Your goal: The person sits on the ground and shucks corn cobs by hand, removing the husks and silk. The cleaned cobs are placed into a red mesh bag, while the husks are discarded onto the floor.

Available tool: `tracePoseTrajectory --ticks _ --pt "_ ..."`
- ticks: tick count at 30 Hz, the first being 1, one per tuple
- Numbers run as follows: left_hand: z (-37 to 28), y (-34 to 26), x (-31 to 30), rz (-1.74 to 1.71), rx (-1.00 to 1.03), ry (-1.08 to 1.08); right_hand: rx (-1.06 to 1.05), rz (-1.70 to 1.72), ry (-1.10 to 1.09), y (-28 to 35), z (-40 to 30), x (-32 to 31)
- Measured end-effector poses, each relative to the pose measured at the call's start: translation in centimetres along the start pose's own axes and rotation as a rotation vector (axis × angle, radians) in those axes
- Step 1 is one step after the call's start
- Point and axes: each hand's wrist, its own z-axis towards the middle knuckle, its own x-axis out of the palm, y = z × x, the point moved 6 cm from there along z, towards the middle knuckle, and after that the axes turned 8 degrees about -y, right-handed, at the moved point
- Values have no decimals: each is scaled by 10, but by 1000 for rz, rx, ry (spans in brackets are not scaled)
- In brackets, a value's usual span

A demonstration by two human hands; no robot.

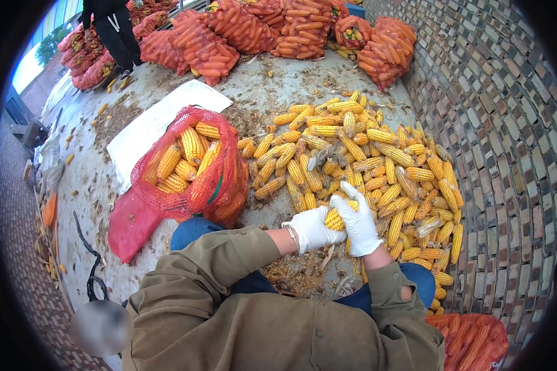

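Note:
A yellow corn cob (335, 220) is held between my two white-gloved hands, low over the near edge of a pile of husked cobs (390, 157). My left hand (314, 230) grips its lower left end, fingers curled. On the right side of the cob, my right hand (356, 221) closes on it with its fingertips over the top. To the left of the pile stands a red mesh sack (232, 171), its mouth spread wide, with cobs inside. A solid pink-red flap of the sack (134, 227) lies on the ground beside it.
Filled mesh sacks (301, 30) line the back. A person in dark clothes (116, 35) stands at the far left. A brick wall (487, 139) bounds the right side. A white sheet (139, 134) lies behind the red sack; a black strap (93, 264) lies left. Another full sack (473, 341) is lower right.

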Motion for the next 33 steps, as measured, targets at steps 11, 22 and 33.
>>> tracePoseTrajectory --ticks 11,22,33 --pt "-14 -38 4 -621 16 -93 -64 436 -103 -5 10 -4" --pt "-23 -67 -127 -419 114 -514 -111 -478 76 -50 -5 -6" --pt "-177 18 -355 858 -499 -712 -157 -646 41 -23 -20 -11"
